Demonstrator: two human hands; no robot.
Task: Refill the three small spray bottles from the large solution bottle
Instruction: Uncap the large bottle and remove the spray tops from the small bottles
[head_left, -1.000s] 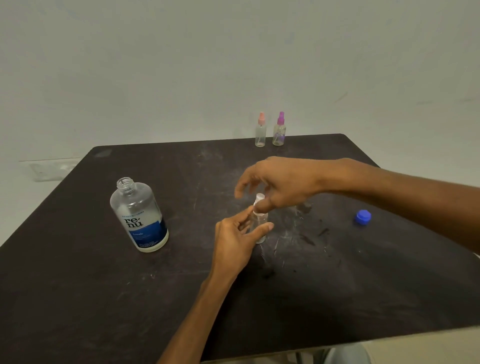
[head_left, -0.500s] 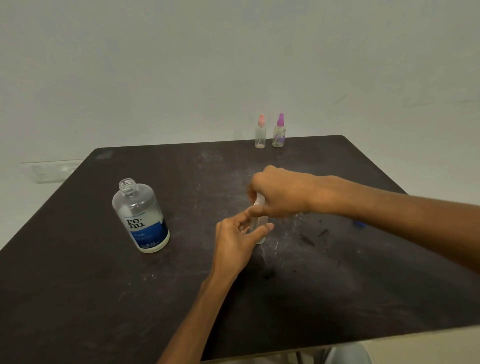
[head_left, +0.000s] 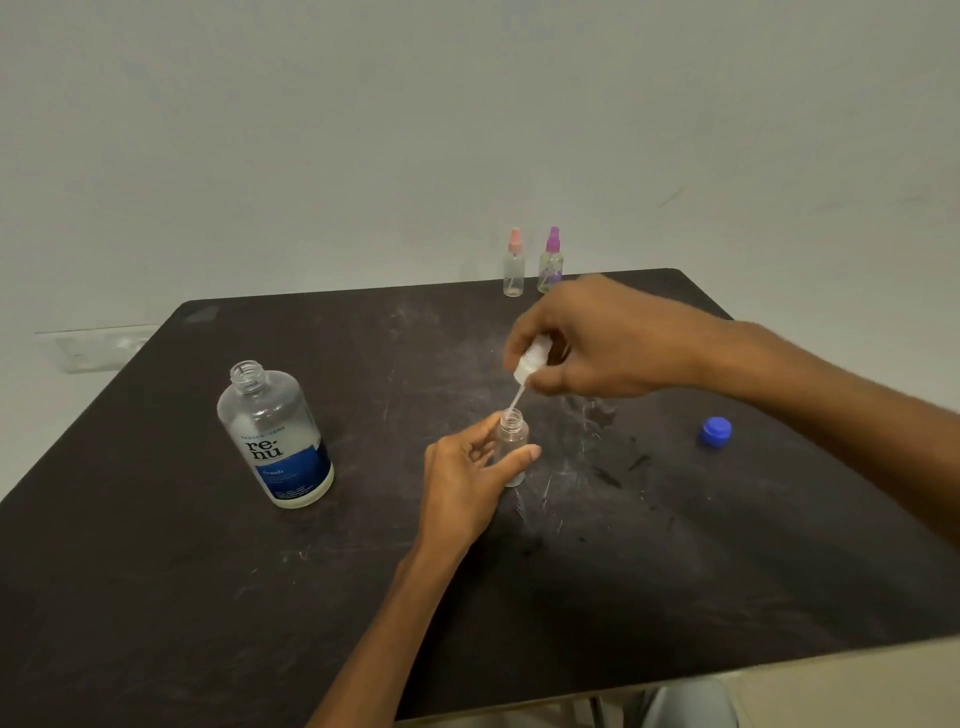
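Observation:
A small clear spray bottle (head_left: 513, 436) stands upright at the middle of the dark table (head_left: 156, 571), its neck open. My left hand (head_left: 467, 478) grips its body. Just above it, my right hand (head_left: 597, 338) pinches the white spray head (head_left: 531, 359), whose thin tube slants down toward the open neck. The large solution bottle (head_left: 275, 436), uncapped with a blue label, stands to the left. Two more small spray bottles stand at the far edge: one with a pink head (head_left: 514, 265) and one with a purple head (head_left: 550, 260).
A blue cap (head_left: 716, 431) lies on the table to the right, beyond my right forearm. The table's front edge runs along the bottom right. A pale wall rises behind the far edge.
My right hand has lifted the white spray head off the small bottle and raised it up and to the right. My left hand keeps its hold on the bottle.

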